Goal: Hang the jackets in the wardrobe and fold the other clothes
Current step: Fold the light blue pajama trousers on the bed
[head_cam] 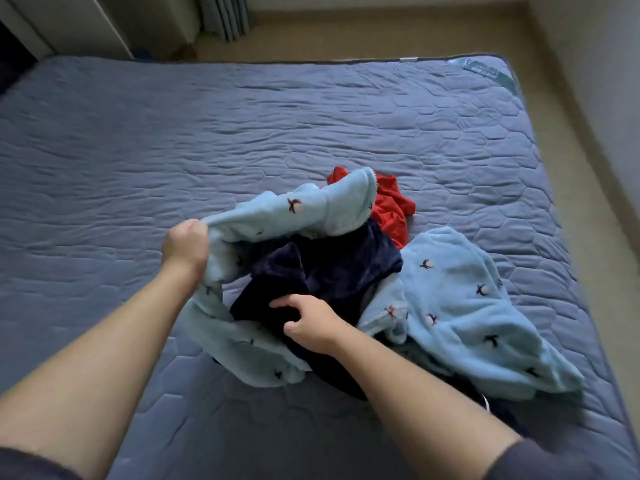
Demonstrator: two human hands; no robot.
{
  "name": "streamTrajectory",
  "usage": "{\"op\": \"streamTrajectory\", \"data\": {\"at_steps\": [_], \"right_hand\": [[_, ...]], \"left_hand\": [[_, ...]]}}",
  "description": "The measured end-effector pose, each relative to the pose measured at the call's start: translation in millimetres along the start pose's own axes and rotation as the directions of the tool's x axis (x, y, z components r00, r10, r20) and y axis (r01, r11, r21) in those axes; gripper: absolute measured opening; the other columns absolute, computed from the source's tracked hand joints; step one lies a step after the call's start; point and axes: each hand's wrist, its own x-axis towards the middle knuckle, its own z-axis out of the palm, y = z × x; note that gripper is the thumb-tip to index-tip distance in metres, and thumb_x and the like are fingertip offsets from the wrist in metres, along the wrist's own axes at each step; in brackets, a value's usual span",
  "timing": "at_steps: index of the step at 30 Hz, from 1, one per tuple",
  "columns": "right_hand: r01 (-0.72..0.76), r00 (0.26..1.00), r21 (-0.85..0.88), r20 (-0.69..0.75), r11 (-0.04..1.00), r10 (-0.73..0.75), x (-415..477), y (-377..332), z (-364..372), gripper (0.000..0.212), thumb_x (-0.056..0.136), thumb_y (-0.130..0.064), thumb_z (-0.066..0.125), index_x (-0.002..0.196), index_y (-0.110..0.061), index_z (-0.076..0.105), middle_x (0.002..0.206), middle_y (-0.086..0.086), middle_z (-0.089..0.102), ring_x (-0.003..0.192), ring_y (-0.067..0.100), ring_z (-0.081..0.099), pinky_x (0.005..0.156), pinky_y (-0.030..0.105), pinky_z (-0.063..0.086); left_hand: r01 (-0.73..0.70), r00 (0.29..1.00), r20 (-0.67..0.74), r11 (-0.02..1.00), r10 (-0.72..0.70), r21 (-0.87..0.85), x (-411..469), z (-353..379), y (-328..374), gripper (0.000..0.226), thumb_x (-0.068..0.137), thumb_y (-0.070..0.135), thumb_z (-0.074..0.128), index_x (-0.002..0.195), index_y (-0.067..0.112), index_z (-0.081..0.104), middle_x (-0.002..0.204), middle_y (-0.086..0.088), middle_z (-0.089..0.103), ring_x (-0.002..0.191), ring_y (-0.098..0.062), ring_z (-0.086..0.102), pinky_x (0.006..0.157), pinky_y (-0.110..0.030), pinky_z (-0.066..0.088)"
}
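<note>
We see one mattress, quilted and grey-blue, filling most of the view, with pale floor along its far and right edges. All the clothes lie in one heap on its near right part.

We count two light-blue fleece pieces, both dotted with small dark bird-like marks. Whether they join somewhere under the heap, we cannot tell. The right fleece piece lies spread and rumpled on the mattress at the right side of the heap. The left fleece piece is drawn up off the mattress in an arc over the other clothes, and its lower part trails down to the mattress near us.

There is one navy garment, plush and dark, bunched in the middle between the two blue pieces. One red garment lies crumpled at the far side, partly covered by the raised blue fleece.

Two bare hands are in view. The left hand is a closed fist, fingers wrapped tight round an edge of the left fleece piece, holding it above the mattress. The right hand rests on the navy garment, fingers bent and dug into the cloth, thumb and forefinger pinching a fold of it.
</note>
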Motion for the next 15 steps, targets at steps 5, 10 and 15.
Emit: {"op": "streamTrajectory", "data": {"at_steps": [5, 10, 15], "right_hand": [[-0.215, 0.970, -0.072, -0.130, 0.974, 0.205, -17, 33, -41, 0.042, 0.073, 0.002, 0.041, 0.085, -0.021, 0.074, 0.091, 0.003, 0.070, 0.084, 0.018, 0.062, 0.068, 0.018, 0.044], [-0.438, 0.873, -0.233, -0.340, 0.868, 0.349, -36, 117, -66, 0.030, 0.083, -0.012, 0.051, 0.109, -0.021, 0.064, 0.126, 0.010, 0.055, 0.113, 0.030, 0.055, 0.099, 0.037, 0.043], [-0.582, 0.794, -0.300, -0.412, 0.756, 0.448, -50, 209, -77, 0.072, 0.083, -0.031, 0.065, 0.144, -0.034, 0.026, 0.152, 0.010, 0.016, 0.137, 0.036, 0.024, 0.104, 0.052, 0.036]], "left_hand": [[-0.126, 0.960, 0.273, 0.961, 0.057, 0.244, -30, 14, 10, 0.027, 0.086, 0.029, 0.055, 0.105, 0.011, 0.059, 0.110, -0.015, 0.062, 0.107, -0.033, 0.056, 0.081, -0.035, 0.040], [-0.387, 0.852, 0.474, 0.876, 0.220, 0.289, -84, 103, 22, 0.069, 0.081, 0.032, 0.062, 0.143, 0.020, 0.034, 0.144, -0.009, 0.037, 0.130, -0.029, 0.039, 0.106, -0.042, 0.036], [-0.686, 0.701, 0.592, 0.602, 0.397, 0.408, -143, 211, 25, 0.082, 0.081, 0.043, 0.063, 0.148, 0.038, 0.016, 0.159, -0.003, 0.002, 0.146, -0.028, 0.002, 0.113, -0.057, 0.018]]}}
